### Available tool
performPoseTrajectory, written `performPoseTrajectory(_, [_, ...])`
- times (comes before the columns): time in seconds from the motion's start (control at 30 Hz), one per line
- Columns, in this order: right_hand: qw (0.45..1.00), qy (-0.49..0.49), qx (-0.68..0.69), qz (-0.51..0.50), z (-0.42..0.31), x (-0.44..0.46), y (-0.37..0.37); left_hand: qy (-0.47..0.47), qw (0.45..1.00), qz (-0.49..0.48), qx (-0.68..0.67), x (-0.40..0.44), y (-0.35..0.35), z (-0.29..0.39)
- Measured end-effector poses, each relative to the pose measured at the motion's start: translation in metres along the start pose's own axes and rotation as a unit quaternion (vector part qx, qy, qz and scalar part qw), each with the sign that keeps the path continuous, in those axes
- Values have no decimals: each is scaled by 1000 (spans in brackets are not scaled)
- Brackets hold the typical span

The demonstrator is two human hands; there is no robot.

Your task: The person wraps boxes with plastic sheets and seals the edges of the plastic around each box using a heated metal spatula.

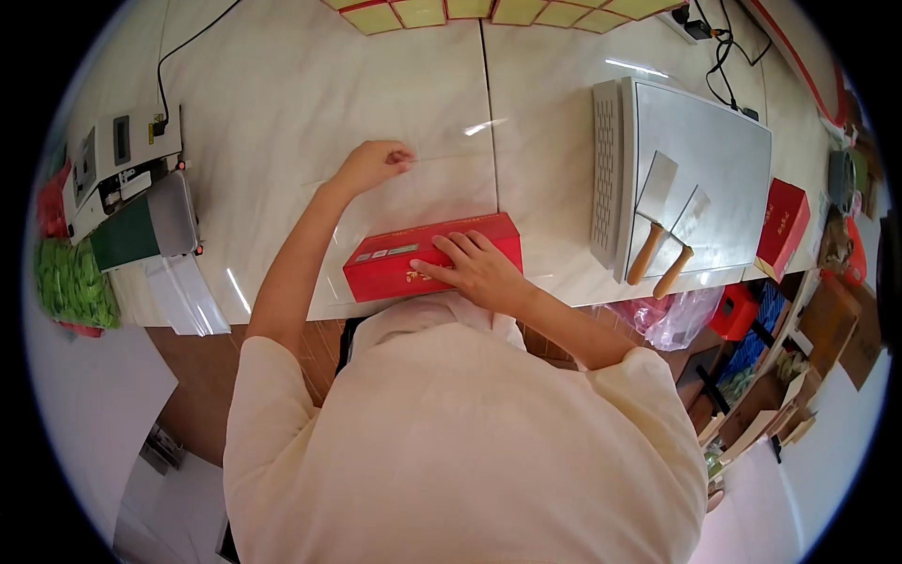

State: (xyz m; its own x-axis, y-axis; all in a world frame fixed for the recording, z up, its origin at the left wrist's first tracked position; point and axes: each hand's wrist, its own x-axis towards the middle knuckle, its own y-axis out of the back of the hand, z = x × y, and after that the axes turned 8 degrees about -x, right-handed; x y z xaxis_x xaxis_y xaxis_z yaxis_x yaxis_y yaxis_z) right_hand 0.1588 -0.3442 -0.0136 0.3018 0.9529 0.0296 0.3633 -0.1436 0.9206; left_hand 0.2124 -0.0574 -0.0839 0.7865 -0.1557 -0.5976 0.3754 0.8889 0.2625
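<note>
A long red box (385,273) with gold lettering and a pale label lies at the front edge of the table, near my body. My right hand (484,273) rests on its right half, fingers spread over the surface. Beyond the box's left half, my left hand (374,165) is raised off it, with its fingers curled together. Whatever those fingers may pinch is too faint to name; a thin, clear line seems to run near the fingertips.
On the right, a grey metal machine (700,179) carries two wooden-handled scrapers (658,188); another red box (782,226) stands beside it. A white-and-green device (141,188) and clear plastic sheets (188,296) are on the left. Yellow boxes (423,11) line the far edge.
</note>
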Motion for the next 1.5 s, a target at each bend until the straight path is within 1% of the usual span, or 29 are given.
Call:
performPoseTrajectory(0.03, [1000, -2, 4, 3, -1, 0, -1, -21, 1000, -1, 14, -1, -3, 2])
performPoseTrajectory(0.07, [1000, -1, 3, 3, -1, 0, 0, -21, 1000, 0, 15, -3, -5, 3])
performPoseTrajectory(0.13, [1000, 0, 2, -14, -1, 2, 2, -33, 992, 22, 122, -12, -6, 8])
performPoseTrajectory(0.17, [1000, 2, 1, -13, -2, 2, 2, -33, 992, 25, 122, -19, -8, 9])
performPoseTrajectory(0.23, [1000, 10, -7, -15, -1, 2, 2, -101, 977, 76, 174, -36, -13, 15])
performPoseTrajectory(0.27, [1000, 15, -9, -16, -1, 2, 4, -100, 977, 81, 173, -45, -16, 16])
performPoseTrajectory(0.33, [1000, 7, 12, -11, -1, 5, 9, -198, 955, 115, 191, -63, -21, 20])
performPoseTrajectory(0.47, [1000, 7, 21, -5, -2, 19, 18, -202, 946, 136, 215, -97, -23, 34])
performPoseTrajectory(0.57, [998, 24, -37, 37, 2, 36, 11, -204, 939, 146, 234, -116, -17, 42])
performPoseTrajectory(0.67, [998, 30, -58, 23, 7, 50, 13, -228, 919, 173, 271, -126, -13, 44])
performPoseTrajectory(0.83, [999, 5, -22, 42, 5, 55, 6, -237, 911, 194, 275, -133, -23, 43])
performPoseTrajectory(0.9, [997, -1, 11, 83, 0, 51, 2, -249, 905, 210, 275, -135, -31, 38])
performPoseTrajectory(0.93, [996, -3, 10, 83, -2, 48, 0, -256, 899, 226, 275, -137, -34, 35])
performPoseTrajectory(1.0, [990, 1, -58, 132, -5, 42, -3, -276, 893, 223, 276, -140, -40, 29])
performPoseTrajectory(1.03, [989, 2, -60, 133, -8, 41, -3, -295, 887, 220, 278, -141, -42, 26])
performPoseTrajectory(1.1, [977, 0, -92, 191, -13, 40, -1, -304, 879, 232, 284, -142, -50, 18])
performPoseTrajectory(1.17, [977, -4, -113, 180, -16, 43, 3, -313, 872, 244, 288, -141, -61, 9])
performPoseTrajectory(1.23, [977, -5, -132, 169, -17, 46, 1, -314, 848, 298, 306, -141, -71, 3])
performPoseTrajectory(1.3, [969, 2, -186, 162, -15, 53, -1, -317, 840, 314, 308, -148, -78, -3])
performPoseTrajectory(1.33, [969, 7, -187, 162, -14, 56, 5, -320, 834, 326, 310, -149, -79, -5])
performPoseTrajectory(1.4, [994, -1, -54, 90, -13, 63, 21, -319, 827, 339, 315, -147, -83, -13])
performPoseTrajectory(1.43, [994, 2, -55, 90, -8, 67, 25, -319, 822, 347, 320, -146, -84, -15])
performPoseTrajectory(1.5, [996, 40, -13, 79, 12, 77, 32, -323, 820, 350, 317, -147, -85, -14])
